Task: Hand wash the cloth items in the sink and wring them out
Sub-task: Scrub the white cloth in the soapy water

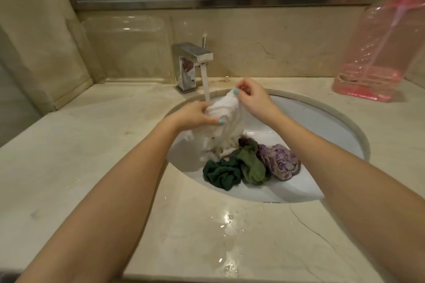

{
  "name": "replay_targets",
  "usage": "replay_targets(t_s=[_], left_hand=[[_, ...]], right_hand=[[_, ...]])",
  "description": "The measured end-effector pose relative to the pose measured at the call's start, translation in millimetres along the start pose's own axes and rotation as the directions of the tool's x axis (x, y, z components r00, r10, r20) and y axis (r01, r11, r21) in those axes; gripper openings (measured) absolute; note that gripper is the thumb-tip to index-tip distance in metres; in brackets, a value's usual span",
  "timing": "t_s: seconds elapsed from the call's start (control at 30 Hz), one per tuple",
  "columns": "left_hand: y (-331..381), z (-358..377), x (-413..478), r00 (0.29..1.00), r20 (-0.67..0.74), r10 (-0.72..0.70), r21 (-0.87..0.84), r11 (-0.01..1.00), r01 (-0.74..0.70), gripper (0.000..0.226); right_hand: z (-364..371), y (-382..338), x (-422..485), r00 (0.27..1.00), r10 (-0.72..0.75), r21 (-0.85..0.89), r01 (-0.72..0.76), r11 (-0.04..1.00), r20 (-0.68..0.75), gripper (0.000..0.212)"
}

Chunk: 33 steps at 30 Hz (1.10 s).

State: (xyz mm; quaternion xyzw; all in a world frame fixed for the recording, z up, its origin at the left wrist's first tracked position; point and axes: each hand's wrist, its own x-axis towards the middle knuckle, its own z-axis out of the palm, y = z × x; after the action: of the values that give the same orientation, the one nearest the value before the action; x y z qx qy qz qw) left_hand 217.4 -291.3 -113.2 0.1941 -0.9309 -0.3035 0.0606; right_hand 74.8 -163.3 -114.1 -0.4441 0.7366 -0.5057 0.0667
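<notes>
A white cloth (pixel 226 108) is held above the sink (pixel 345 122) by both hands. It is bunched and wrinkled, it looks wet, and its lower part hangs down in long folds to the bottom of the basin. The left hand (pixel 195 115) is closed around the gathered middle of the cloth, with the thumb laid across the front. The upper edge is pinched by the right hand (pixel 253 96) between the thumb and the fingers. The nails are painted turquoise.

A stream of water (pixel 205 82) runs from the square chrome faucet (pixel 190 62) and falls just beside the left hand, at the left edge of the white cloth.

Three more cloths lie crumpled together in the near part of the white basin: a dark green cloth (pixel 222 173), an olive green cloth (pixel 251 166) touching it on the right, and a purple patterned cloth (pixel 280 163) with a dark trimmed edge beside that one. A small dark piece is seen behind them, but it cannot be told what it is.

The beige marble counter (pixel 69 145) is wet in front of the sink. A transparent pink pump bottle (pixel 377 53) stands on the counter at the far right.
</notes>
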Motion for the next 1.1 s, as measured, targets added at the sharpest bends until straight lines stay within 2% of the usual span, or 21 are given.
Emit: replay_targets(t_s=[0.03,0.13,0.2,0.27,0.33,0.4,0.5,0.57,0.63,0.73,0.83,0.9,0.93,1.0,1.03,1.1], left_hand=[[-4.7,-2.6,-1.8,1.000,0.008,-0.008,-0.034,0.999,0.008,0.037],[-16.0,-10.7,-3.8,0.996,-0.092,-0.010,-0.248,0.969,-0.013,0.024],[-19.7,-12.9,-5.3,0.997,-0.065,-0.029,-0.306,0.952,0.008,0.020],[-19.2,-11.2,-6.2,0.999,-0.017,-0.030,-0.438,0.899,0.019,0.028],[-12.0,-9.9,-4.1,0.996,-0.065,-0.058,-0.606,0.796,0.007,0.033],[-3.2,-9.8,-0.5,0.990,-0.117,-0.085,-0.676,0.737,-0.017,0.035],[9.6,-5.4,1.0,0.995,-0.086,0.044,-0.578,0.812,-0.085,0.039],[18.1,-6.1,0.3,0.989,-0.098,0.110,-0.576,0.804,-0.146,0.042],[27.3,-13.1,-0.4,0.981,-0.115,0.153,-0.579,0.793,-0.192,0.036],[42.4,-27.5,-6.4,0.980,-0.062,0.190,-0.560,0.806,-0.192,0.007],[57.3,-52.9,-16.1,0.969,-0.116,0.219,-0.525,0.815,-0.247,0.016],[65.7,-73.0,-25.7,0.964,-0.152,0.219,-0.492,0.829,-0.266,0.015],[69.9,-81.5,-30.4,0.964,-0.155,0.214,-0.459,0.849,-0.263,0.018],[76.8,-89.9,-37.1,0.968,-0.146,0.203,-0.385,0.890,-0.245,0.021],[78.6,-90.4,-38.9,0.970,-0.151,0.188,-0.361,0.904,-0.231,0.022],[78.1,-87.4,-40.9,0.972,-0.187,0.140,-0.337,0.920,-0.198,0.024]], right_hand=[[0.1,-4.9,-0.7,0.998,-0.021,0.029,0.023,0.999,-0.060,0.007],[-3.7,-12.5,-3.6,0.978,-0.027,0.076,0.043,0.996,-0.207,0.008],[-12.2,-17.7,-2.3,0.964,-0.014,0.168,0.061,0.984,-0.265,0.008],[-18.8,-26.1,0.3,0.962,-0.023,0.262,0.097,0.960,-0.271,0.015],[-20.6,-33.9,1.3,0.966,-0.033,0.305,0.113,0.946,-0.255,0.019],[-18.7,-41.7,1.4,0.972,-0.041,0.320,0.115,0.940,-0.230,0.022],[-22.8,-50.9,3.3,0.986,-0.016,0.346,0.073,0.936,-0.164,0.022],[-31.2,-59.0,3.8,0.995,-0.016,0.348,0.047,0.936,-0.094,0.020],[-40.8,-70.0,3.1,0.998,-0.050,0.271,0.056,0.961,-0.029,0.015],[-58.5,-92.0,3.9,0.994,-0.087,0.121,0.079,0.989,0.062,0.006],[-84.5,-111.4,5.0,0.980,-0.058,0.089,0.042,0.995,0.188,0.003],[-99.4,-113.9,5.8,0.955,0.004,-0.061,0.015,0.998,0.297,0.009],[-103.6,-109.4,5.2,0.931,0.065,-0.221,0.017,0.975,0.360,0.015],[-100.9,-91.5,-1.9,0.876,0.218,-0.511,0.038,0.859,0.431,0.015],[-96.1,-78.2,-8.1,0.852,0.275,-0.549,0.018,0.835,0.446,0.012],[-87.8,-53.8,-22.3,0.815,0.338,-0.407,-0.140,0.903,0.469,0.028]])
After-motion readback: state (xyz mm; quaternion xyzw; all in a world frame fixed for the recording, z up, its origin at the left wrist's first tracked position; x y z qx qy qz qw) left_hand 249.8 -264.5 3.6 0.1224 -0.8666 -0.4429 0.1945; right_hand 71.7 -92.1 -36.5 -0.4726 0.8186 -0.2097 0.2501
